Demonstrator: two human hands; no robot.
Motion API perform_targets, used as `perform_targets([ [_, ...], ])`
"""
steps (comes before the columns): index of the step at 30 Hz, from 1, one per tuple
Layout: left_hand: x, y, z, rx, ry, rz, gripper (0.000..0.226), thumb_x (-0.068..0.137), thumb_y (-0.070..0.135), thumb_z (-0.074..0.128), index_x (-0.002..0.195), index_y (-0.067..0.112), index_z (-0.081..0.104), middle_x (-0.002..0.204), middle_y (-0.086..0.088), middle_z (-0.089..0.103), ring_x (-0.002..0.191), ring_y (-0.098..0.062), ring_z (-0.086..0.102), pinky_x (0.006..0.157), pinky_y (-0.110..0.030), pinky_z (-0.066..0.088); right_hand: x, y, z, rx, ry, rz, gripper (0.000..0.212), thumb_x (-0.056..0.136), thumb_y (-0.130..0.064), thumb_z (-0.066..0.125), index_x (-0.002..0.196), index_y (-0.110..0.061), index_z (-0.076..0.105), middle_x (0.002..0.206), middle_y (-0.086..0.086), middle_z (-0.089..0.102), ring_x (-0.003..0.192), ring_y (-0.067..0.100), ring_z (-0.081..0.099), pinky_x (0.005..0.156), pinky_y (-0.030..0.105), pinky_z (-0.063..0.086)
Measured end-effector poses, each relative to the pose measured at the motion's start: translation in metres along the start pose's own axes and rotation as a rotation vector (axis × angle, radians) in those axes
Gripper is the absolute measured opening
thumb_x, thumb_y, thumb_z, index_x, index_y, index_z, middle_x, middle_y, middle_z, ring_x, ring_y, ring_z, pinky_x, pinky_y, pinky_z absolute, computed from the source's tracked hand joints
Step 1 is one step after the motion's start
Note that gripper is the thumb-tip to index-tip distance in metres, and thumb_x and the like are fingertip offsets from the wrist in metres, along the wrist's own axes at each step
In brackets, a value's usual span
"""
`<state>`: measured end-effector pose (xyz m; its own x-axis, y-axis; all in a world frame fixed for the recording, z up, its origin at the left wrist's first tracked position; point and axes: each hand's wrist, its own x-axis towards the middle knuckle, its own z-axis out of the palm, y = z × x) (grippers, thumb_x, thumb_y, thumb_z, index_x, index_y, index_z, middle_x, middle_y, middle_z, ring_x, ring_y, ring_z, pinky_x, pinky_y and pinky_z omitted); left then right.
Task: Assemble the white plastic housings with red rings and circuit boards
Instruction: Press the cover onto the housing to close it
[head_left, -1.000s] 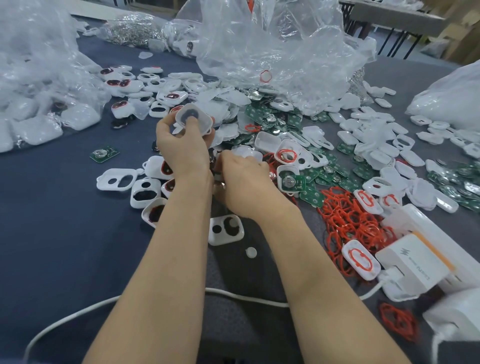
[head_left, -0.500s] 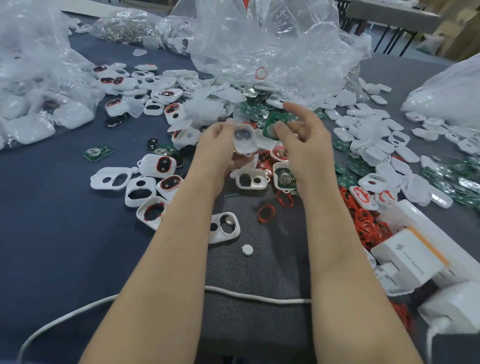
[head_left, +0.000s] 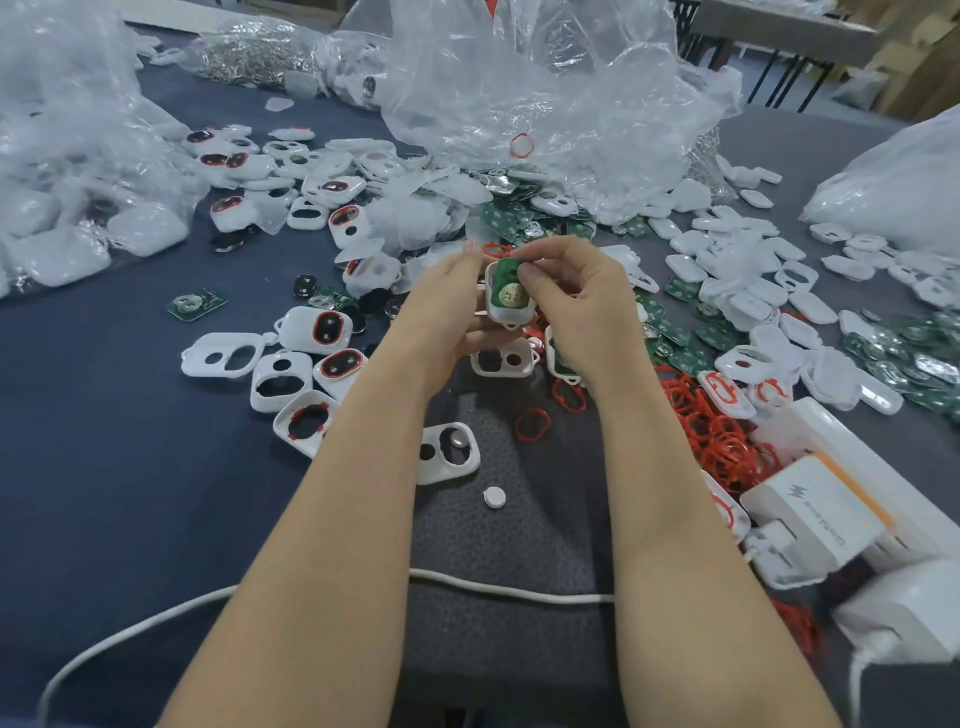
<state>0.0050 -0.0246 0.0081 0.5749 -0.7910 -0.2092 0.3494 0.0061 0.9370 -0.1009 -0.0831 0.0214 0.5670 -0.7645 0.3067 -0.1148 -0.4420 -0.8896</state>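
- The fingers (head_left: 550, 260) of the right hand (head_left: 576, 312) are closed in a pinch, thumb and forefinger on the far edge of a green circuit board (head_left: 505, 278). The left hand (head_left: 441, 306) curls round a white housing (head_left: 511, 313) from the side and behind, holding it off the tabletop (head_left: 130, 493) between the two hands.
- Nearest the person, a white cable (head_left: 519, 591) crosses under both forearms. Just past it lie a small white button (head_left: 494, 497) and a loose housing (head_left: 449, 451) with a round metal disc showing in one opening.
- Off to the right sits a white charger (head_left: 810, 514), with a heap of red rings (head_left: 717, 431) beside it.
- The board looks partly seated. I'd say the way to do it well is to line its outline up with the shell first. Then press evenly along the edges, not on the metal contact, while the left hand braces the back so nothing tilts or springs out.
- The housing's open side faces up toward the person and its long axis runs away from them. The small loop tab is at the near end. The board's round metal contact sits toward that end, with bare green toward the far end.
- Beyond the hands lie more green boards (head_left: 511, 215) and white shells, then a crumpled clear plastic bag (head_left: 545, 93).
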Motion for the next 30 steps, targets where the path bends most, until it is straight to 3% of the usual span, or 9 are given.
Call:
perform_targets([
  [12, -0.001, -0.001, -0.001, 0.010, -0.012, 0.021, 0.033, 0.104, 0.033, 0.036, 0.101, 0.011, 0.061, 0.088, -0.015, 0.067, 0.063, -0.018, 0.069, 0.057, -0.029, 0.057, 0.003, 0.005, 0.001, -0.067, -0.004, 0.005, 0.024, 0.090, -0.007, 0.060, 0.086, -0.030, 0.063, 0.089, 0.001, 0.071, 0.086, 0.026, 0.066, 0.082, 0.041, 0.053],
  [14, -0.001, -0.001, -0.001, 0.014, -0.006, 0.023, 0.033, 0.104, 0.034, 0.037, 0.102, 0.011, 0.061, 0.088, -0.015, 0.067, 0.064, -0.018, 0.069, 0.057, -0.029, 0.057, 0.003, 0.006, 0.002, -0.077, 0.002, -0.011, 0.022, 0.090, -0.008, 0.060, 0.086, -0.030, 0.064, 0.088, -0.004, 0.070, 0.080, 0.020, 0.064, 0.079, 0.039, 0.053],
  [17, -0.002, 0.000, -0.001, 0.028, 0.001, 0.025, 0.032, 0.104, 0.033, 0.037, 0.102, 0.011, 0.060, 0.090, -0.014, 0.067, 0.065, -0.018, 0.068, 0.058, -0.029, 0.058, 0.004, 0.009, 0.003, -0.132, 0.032, -0.050, 0.017, 0.089, -0.012, 0.061, 0.091, -0.027, 0.068, 0.091, -0.005, 0.064, 0.063, 0.002, 0.046, 0.071, 0.026, 0.042],
  [20, -0.004, 0.001, -0.001, 0.025, -0.002, 0.025, 0.029, 0.103, 0.031, 0.039, 0.102, 0.011, 0.060, 0.089, -0.013, 0.066, 0.067, -0.020, 0.067, 0.063, -0.032, 0.060, 0.003, 0.011, 0.003, -0.181, 0.059, -0.046, 0.015, 0.089, -0.017, 0.063, 0.098, -0.027, 0.070, 0.102, 0.001, 0.057, 0.066, -0.003, 0.039, 0.078, 0.023, 0.039],
  [23, -0.007, 0.001, -0.001, 0.023, -0.020, 0.036, 0.023, 0.102, 0.029, 0.045, 0.096, 0.013, 0.060, 0.088, -0.011, 0.066, 0.064, -0.018, 0.067, 0.059, -0.030, 0.059, 0.004, 0.012, 0.003, -0.222, 0.072, -0.045, 0.017, 0.090, -0.018, 0.062, 0.102, -0.027, 0.070, 0.103, -0.001, 0.055, 0.070, -0.004, 0.039, 0.082, 0.022, 0.040],
  [26, -0.009, 0.001, -0.002, 0.047, -0.065, 0.062, 0.005, 0.097, 0.017, 0.057, 0.099, 0.013, 0.059, 0.100, -0.015, 0.066, 0.071, -0.018, 0.068, 0.061, -0.027, 0.058, 0.005, 0.011, 0.004, -0.208, 0.064, -0.035, 0.019, 0.090, -0.018, 0.062, 0.104, -0.029, 0.068, 0.099, 0.001, 0.058, 0.069, -0.002, 0.041, 0.078, 0.024, 0.042],
  [30, -0.011, 0.000, -0.004, 0.109, -0.108, 0.118, 0.019, 0.090, 0.001, 0.062, 0.103, 0.015, 0.057, 0.091, -0.013, 0.069, 0.071, -0.016, 0.070, 0.072, -0.033, 0.061, 0.006, 0.013, 0.004, -0.134, 0.074, 0.026, 0.015, 0.089, -0.017, 0.064, 0.103, -0.021, 0.065, 0.082, -0.006, 0.064, 0.074, 0.011, 0.057, 0.073, 0.027, 0.047],
])
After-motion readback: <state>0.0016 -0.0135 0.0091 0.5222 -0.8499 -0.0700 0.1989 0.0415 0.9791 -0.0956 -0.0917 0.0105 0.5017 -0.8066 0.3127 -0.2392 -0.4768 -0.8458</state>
